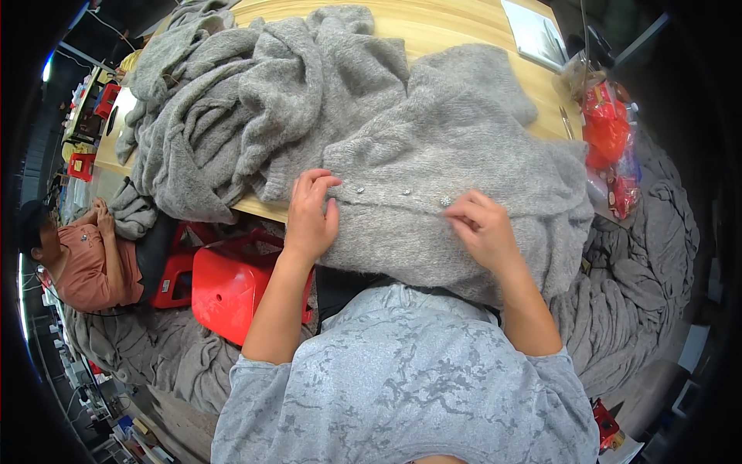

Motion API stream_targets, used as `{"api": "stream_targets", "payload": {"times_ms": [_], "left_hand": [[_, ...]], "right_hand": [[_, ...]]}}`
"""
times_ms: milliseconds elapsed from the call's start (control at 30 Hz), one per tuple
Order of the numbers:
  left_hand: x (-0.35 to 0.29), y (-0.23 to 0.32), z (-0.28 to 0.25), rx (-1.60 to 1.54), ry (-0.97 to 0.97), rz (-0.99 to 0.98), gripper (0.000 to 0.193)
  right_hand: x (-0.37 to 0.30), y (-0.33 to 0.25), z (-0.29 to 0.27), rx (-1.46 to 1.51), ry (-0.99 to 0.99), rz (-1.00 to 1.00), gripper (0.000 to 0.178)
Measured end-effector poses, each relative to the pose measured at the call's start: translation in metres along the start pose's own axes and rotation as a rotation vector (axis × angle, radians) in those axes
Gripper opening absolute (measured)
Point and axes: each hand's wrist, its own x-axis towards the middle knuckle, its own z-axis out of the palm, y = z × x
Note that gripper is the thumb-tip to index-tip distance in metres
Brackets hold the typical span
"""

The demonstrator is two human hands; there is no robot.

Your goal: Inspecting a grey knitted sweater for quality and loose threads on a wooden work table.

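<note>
A fuzzy grey knit cardigan [471, 147] is spread over the near edge of the table and hangs toward my lap. Along its button band sit three shiny buttons, the rightmost a sparkly round button [446, 200]. My right hand [483, 228] is at that button, thumb and bent index finger closed on the knit beside it; what lies between the fingertips is partly hidden. At the band's left end my left hand [312, 220] rests on the cardigan with curved fingers, its thumb held apart from them.
Heaped grey knit garments [247, 100] cover the left of the wooden table [433, 23]. Red plastic packaging [607, 124] and small snips [566, 122] lie at the right. A red stool [224, 290] stands left, near a seated person [97, 259]. Grey knits [630, 301] pile at my right.
</note>
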Motion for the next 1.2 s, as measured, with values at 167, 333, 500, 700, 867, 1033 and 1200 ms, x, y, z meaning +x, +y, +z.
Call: {"api": "stream_targets", "payload": {"times_ms": [167,333,500,700,867,1033,1200], "left_hand": [[0.006,0.013,0.005,-0.043,-0.003,0.04,0.029],[0.014,0.036,0.019,-0.179,-0.098,0.041,0.019],[0.003,0.048,0.035,-0.136,-0.083,0.151,0.015],[-0.039,0.063,0.046,-0.076,-0.152,0.199,0.023],[-0.046,0.059,0.046,-0.121,-0.158,0.214,0.03],[-0.047,0.054,0.038,-0.209,-0.134,0.215,0.024],[-0.048,0.051,0.044,-0.223,-0.125,0.234,0.02]], "right_hand": [[-0.024,-0.004,-0.023,0.208,-0.188,0.239,0.007],[-0.025,-0.003,-0.042,0.164,-0.196,0.185,0.006],[-0.01,-0.004,-0.055,0.056,-0.031,0.273,0.008],[-0.006,-0.003,-0.032,0.043,-0.111,0.196,0.007],[0.006,-0.005,-0.01,0.009,-0.1,0.061,0.006],[0.021,0.01,-0.048,-0.121,0.074,0.097,0.004],[0.046,0.147,-0.167,-0.334,0.36,0.279,0.017]]}}
